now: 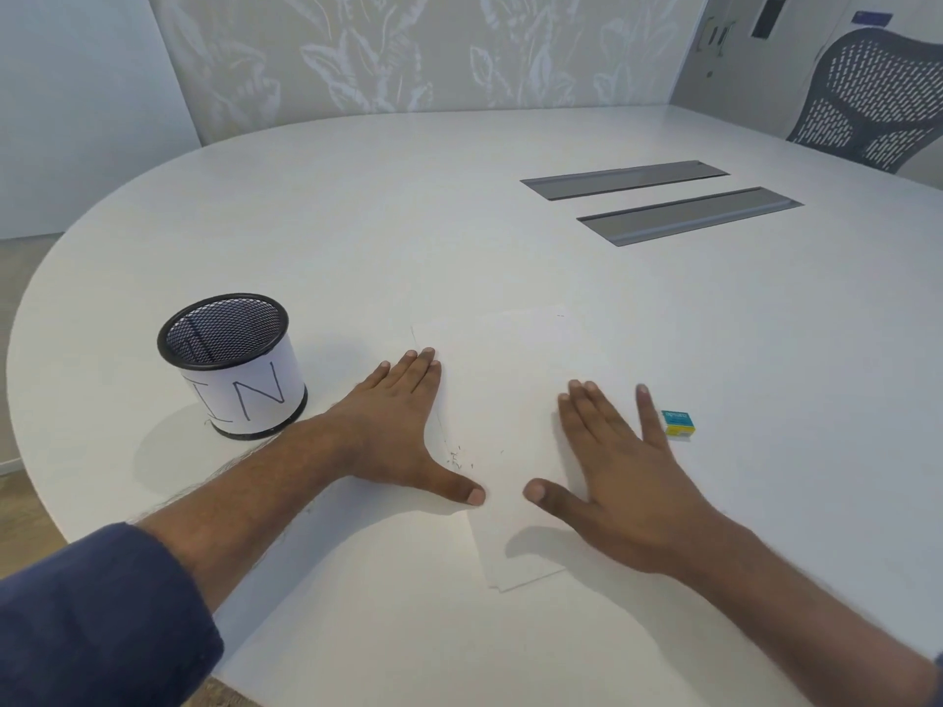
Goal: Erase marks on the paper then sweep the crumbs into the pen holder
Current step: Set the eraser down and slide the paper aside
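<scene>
A white sheet of paper [510, 400] lies on the white table, hard to tell from the tabletop. My left hand [403, 426] rests flat on the paper's left edge, fingers together, thumb spread out. My right hand [612, 461] lies flat on the paper's right side, fingers apart. Neither hand holds anything. A small cluster of dark eraser crumbs [456, 457] sits on the paper just beside my left thumb. The black mesh pen holder [232, 364], wrapped in white paper with handwritten letters, stands upright to the left of my left hand. A small eraser [678, 425] in a blue and yellow sleeve lies just right of my right fingertips.
The round white table [357, 222] has two grey recessed cable trays [658, 201] at the back right. A dark mesh office chair [877, 99] stands behind the table at the far right. The table's curved edge runs close on the left and front.
</scene>
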Tool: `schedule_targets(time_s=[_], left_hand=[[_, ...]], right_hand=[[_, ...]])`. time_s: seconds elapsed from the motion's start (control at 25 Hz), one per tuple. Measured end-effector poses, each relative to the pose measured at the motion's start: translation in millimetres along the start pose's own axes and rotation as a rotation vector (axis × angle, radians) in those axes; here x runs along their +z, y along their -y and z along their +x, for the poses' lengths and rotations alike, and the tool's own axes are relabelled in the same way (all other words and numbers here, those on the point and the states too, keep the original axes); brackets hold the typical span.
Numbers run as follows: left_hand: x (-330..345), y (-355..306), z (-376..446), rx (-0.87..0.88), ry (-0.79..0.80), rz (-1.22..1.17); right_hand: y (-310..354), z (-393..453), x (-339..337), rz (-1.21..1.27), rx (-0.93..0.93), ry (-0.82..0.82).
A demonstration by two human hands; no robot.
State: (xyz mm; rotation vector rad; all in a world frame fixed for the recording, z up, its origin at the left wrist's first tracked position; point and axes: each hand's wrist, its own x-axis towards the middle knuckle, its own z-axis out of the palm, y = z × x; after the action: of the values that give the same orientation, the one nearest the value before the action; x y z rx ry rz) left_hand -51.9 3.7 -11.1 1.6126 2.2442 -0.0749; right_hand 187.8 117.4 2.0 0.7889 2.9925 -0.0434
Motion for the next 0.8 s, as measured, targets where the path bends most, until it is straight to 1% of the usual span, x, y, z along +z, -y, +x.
schedule_targets(time_s=[0.04,0.08,0.24,0.28,0.36,0.44,0.52,0.6,0.68,0.8], left_hand=[[0,0,0,0.001,0.000,0.000],[0,0,0,0.002,0.001,0.003],[0,0,1,0.002,0.003,0.019],[0,0,1,0.004,0.003,0.020],[0,-1,1,0.006,0.001,0.018],[0,0,2,0.002,-0.002,0.018],[0,0,2,0.001,0.001,0.017],[1,0,3,0.006,-0.003,0.021],[2,1,2,0.013,-0.005,0.027],[2,1,2,0.030,0.002,0.037]], right_hand=[[0,-4,2,-0.023,0.031,0.016],[6,-6,4,-0.021,0.021,0.026],[48,-6,12,0.146,-0.182,0.065],[53,-6,12,0.182,-0.208,0.065],[47,-5,10,0.204,-0.188,0.032],[33,-5,7,0.190,-0.101,0.003],[28,-5,6,0.165,-0.052,0.027],[40,-2,6,0.177,-0.090,0.056],[56,2,9,0.251,-0.154,0.063],[60,7,8,0.349,-0.172,0.073]])
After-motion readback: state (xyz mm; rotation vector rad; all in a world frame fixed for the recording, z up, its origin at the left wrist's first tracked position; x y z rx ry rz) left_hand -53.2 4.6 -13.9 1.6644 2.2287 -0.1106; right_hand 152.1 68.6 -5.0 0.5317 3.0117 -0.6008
